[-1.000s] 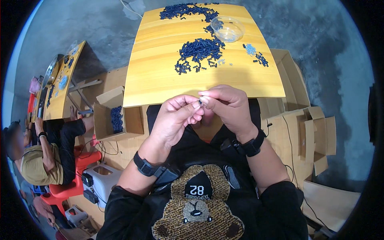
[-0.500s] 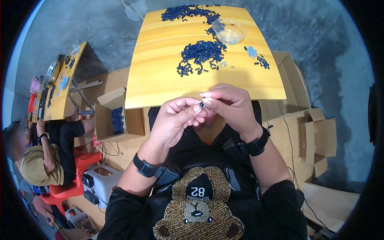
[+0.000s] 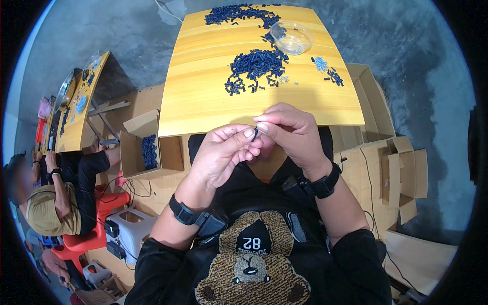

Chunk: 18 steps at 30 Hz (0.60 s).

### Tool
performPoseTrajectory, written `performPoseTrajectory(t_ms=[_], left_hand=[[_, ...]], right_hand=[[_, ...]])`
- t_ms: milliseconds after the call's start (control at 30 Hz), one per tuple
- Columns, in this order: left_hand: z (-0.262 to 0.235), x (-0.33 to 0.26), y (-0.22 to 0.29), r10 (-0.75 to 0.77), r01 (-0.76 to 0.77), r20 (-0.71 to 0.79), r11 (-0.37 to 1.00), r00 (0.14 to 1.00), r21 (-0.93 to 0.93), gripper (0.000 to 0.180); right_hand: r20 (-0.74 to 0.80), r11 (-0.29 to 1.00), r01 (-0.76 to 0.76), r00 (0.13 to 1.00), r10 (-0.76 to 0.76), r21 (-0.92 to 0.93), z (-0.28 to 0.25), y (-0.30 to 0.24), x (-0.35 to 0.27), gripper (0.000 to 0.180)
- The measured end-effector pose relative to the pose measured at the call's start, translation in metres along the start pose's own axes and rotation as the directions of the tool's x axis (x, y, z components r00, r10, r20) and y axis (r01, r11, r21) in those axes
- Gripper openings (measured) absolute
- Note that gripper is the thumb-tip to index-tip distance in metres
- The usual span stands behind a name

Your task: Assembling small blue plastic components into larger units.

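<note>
In front of my body, just off the table's near edge, my left hand (image 3: 221, 152) pinches a small black tube-like piece (image 3: 255, 134) between thumb and fingers. My right hand (image 3: 292, 129) is closed in a pinch at the upper end of that piece; whatever lies between its fingertips is too small to make out. Beyond the hands, a large heap of similar black pieces (image 3: 258, 63) lies on the yellow wooden table (image 3: 203, 101). A few tiny silvery parts (image 3: 284, 80) are scattered beside the heap's right edge.
A clear round bowl (image 3: 292, 38) stands at the far right, near small silvery parts (image 3: 320, 64) and more black pieces (image 3: 334, 77). More black pieces (image 3: 229, 15) lie at the back. Cardboard boxes (image 3: 147, 147) flank the table. At left, another person (image 3: 53, 203) sits by a second table (image 3: 81, 112).
The black piece shows slightly more between my fingertips and looks more upright. My right fingertips have shifted slightly upward. Otherwise both hands keep nearly the same place.
</note>
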<state>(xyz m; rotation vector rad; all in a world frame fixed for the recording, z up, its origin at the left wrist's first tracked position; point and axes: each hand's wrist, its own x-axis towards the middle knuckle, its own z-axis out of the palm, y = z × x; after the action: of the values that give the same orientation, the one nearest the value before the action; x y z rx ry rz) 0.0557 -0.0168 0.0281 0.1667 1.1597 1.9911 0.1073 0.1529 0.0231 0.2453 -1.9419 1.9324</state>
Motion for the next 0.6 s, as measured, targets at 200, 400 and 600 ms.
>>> performPoseTrajectory(t_ms=[200, 400, 600], left_hand=[[0.001, 0.002, -0.007, 0.06, -0.061, -0.004, 0.996, 0.998, -0.064, 0.013], [-0.003, 0.003, -0.007, 0.095, -0.093, 0.024, 0.993, 0.995, -0.077, 0.014], [0.002, 0.002, -0.003, 0.07, -0.069, 0.003, 0.99, 0.998, -0.123, 0.015]], right_hand=[[-0.036, 0.997, 0.037, 0.999, -0.039, -0.067, 0.009, 0.002, -0.002, 0.011], [-0.079, 0.979, 0.104, 0.99, -0.119, -0.174, 0.017, 0.005, -0.004, 0.01], [-0.023, 0.911, 0.211, 0.972, -0.234, -0.354, 0.018, -0.002, -0.002, 0.02]])
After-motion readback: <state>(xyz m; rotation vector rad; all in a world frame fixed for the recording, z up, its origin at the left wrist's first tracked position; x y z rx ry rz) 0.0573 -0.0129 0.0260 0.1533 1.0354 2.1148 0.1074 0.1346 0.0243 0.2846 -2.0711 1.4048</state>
